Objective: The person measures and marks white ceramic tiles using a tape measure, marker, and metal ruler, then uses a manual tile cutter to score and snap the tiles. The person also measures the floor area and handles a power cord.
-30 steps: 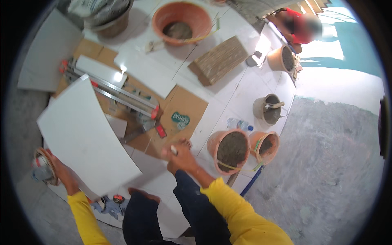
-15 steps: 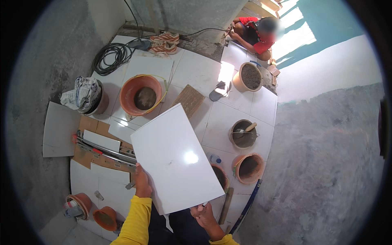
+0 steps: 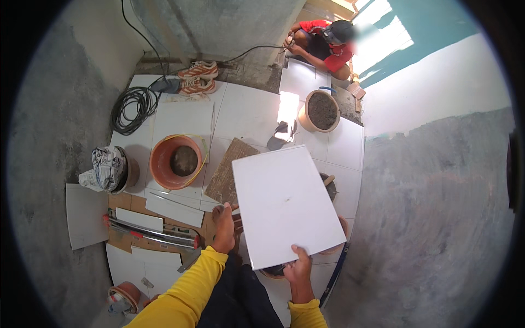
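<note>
**Large white tile held flat over the tiled floor**

The right hand (image 3: pixel 298 269) grips the near edge of a large white rectangular ceramic tile (image 3: pixel 284 205), thumb on top and fingers curled beneath. The left hand (image 3: pixel 224 229) clasps the tile's left edge near its lower corner, fingers hidden under it. Both arms wear yellow sleeves. The tile hangs roughly level above the white tiled floor (image 3: pixel 246 109), covering most of two terracotta-coloured buckets near the floor's right edge.

Left of the left hand, a long metal tile cutter with red ends (image 3: pixel 150 232) lies on flattened brown cardboard (image 3: pixel 136 205) at the floor's near left edge. Just beyond, an orange round bucket holding grey mortar (image 3: pixel 176 161) stands beside a brown square tile lying face down (image 3: pixel 229 169). Farther on, a tan bucket of mortar (image 3: pixel 320 111) sits near the right edge. A coiled black cable (image 3: pixel 131 109) and a pair of orange-and-white sports shoes (image 3: pixel 198 76) lie at the far left corner. At the far edge, a person in a red shirt (image 3: pixel 322 41) crouches.
</note>
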### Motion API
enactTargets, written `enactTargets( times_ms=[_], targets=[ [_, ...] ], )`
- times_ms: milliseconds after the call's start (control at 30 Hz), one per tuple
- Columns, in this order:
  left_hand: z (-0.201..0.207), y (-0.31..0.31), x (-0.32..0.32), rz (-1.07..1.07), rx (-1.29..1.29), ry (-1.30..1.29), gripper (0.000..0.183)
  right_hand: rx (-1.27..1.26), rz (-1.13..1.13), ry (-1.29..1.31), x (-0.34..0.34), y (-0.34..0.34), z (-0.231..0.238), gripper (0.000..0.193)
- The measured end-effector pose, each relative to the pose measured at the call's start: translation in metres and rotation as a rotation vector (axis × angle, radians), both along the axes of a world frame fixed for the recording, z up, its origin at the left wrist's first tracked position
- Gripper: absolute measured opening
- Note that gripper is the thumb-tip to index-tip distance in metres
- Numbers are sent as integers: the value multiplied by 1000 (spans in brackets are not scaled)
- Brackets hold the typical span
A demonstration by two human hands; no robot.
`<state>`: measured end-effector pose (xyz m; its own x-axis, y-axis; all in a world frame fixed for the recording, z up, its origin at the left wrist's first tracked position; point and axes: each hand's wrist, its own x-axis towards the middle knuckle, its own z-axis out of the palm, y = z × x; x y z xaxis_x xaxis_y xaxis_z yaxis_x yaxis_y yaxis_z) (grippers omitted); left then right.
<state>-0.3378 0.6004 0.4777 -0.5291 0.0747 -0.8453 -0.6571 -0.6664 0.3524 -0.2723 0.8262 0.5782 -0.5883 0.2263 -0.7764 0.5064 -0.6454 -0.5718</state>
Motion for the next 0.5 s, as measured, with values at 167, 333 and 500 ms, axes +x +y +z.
enactTargets(
  times_ms=[167, 333, 500],
  targets=[
    [-9, -79, 47, -556, -638, 81, 48, 91, -95, 49, -104, 18, -24, 13],
    [24, -151, 141, -1177, -651, 62, 75, -9, -197, 138, -211, 39, -36, 13],
    [69, -140, 122, -994, -497, 0, 90, -32, -216, 276, -293, 56, -32, 15]
  ],
)
